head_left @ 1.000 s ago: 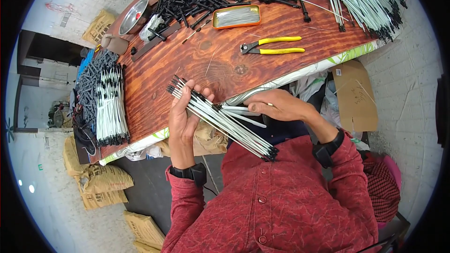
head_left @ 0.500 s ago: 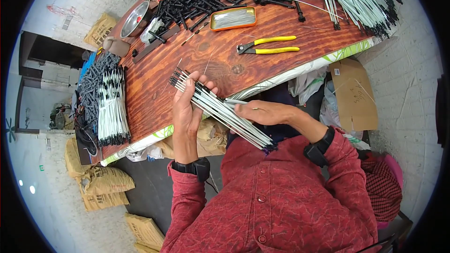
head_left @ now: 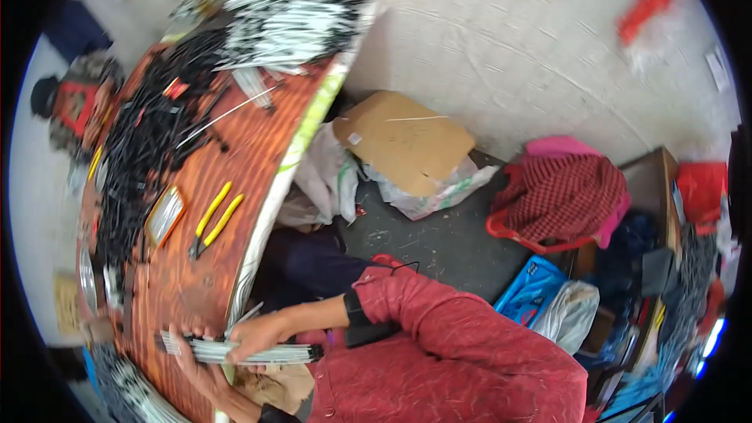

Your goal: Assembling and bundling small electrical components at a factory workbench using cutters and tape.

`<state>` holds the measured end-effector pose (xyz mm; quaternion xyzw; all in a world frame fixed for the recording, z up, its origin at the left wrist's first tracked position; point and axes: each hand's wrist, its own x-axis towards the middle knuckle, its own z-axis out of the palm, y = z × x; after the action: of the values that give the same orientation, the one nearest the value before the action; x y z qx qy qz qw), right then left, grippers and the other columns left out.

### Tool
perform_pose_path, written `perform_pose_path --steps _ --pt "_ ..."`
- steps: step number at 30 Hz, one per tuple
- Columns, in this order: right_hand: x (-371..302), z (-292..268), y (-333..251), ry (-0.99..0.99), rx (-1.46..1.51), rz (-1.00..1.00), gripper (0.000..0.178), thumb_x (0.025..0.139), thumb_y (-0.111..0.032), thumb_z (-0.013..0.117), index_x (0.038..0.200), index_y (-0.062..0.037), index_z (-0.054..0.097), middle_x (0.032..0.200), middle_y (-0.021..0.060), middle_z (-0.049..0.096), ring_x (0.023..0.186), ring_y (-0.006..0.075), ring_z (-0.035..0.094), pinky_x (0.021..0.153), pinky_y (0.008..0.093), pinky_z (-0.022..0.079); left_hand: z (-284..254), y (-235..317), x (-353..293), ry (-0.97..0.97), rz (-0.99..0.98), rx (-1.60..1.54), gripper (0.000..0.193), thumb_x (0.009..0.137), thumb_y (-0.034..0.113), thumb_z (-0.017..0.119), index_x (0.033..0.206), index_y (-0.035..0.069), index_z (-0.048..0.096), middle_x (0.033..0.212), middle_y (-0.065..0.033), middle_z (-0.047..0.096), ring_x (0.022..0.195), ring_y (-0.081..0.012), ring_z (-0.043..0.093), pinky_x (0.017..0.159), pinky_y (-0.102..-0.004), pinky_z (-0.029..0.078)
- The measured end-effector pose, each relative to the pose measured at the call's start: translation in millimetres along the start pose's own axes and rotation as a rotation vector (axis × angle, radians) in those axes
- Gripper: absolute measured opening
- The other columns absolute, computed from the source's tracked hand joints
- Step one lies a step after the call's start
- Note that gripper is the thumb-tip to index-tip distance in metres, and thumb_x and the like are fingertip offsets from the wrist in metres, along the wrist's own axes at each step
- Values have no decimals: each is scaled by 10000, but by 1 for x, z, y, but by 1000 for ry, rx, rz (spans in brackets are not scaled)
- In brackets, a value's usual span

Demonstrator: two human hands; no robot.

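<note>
My left hand [head_left: 194, 362] holds a bundle of thin white rods with black ends [head_left: 270, 355] from below, at the near edge of the red-brown wooden table [head_left: 235, 180]. My right hand [head_left: 254, 334] lies on top of the same bundle and grips it, its red sleeve and black wrist band behind it. The bundle lies level, its right end pointing toward my body. Both hands sit at the lower left of the picture.
On the table lie yellow-handled pliers [head_left: 213, 219], a small orange-rimmed tray [head_left: 164, 216], a heap of black parts [head_left: 141, 141] and a pile of white rods [head_left: 290, 4]. On the floor to the right stand a cardboard box [head_left: 403, 149], plastic bags [head_left: 325, 176], a red basket with checked cloth [head_left: 564, 196] and a blue bag [head_left: 533, 290].
The view has swung to the right, so table and hands now sit at the left. My right hand has closed over the bundle, which now lies level instead of slanting.
</note>
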<state>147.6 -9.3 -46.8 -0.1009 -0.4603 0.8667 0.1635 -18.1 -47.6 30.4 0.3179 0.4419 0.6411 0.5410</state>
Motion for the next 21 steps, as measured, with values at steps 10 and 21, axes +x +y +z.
perform_pose_path --steps 10,21 --pt "-32 -7 -8 94 63 -214 338 969 -298 574 926 35 615 714 112 653 620 172 666 554 319 561 31 -4 10 -36 7 226 529 989 163 607 1454 27 395 1104 -60 554 982 -188 552 897 -356 480" --pt "-46 -15 -18 41 17 -315 331 979 -283 534 884 27 603 698 100 652 599 176 656 523 313 528 61 0 2 -18 67 285 541 972 172 634 1444 29 411 1121 -50 550 999 -181 552 930 -358 468"
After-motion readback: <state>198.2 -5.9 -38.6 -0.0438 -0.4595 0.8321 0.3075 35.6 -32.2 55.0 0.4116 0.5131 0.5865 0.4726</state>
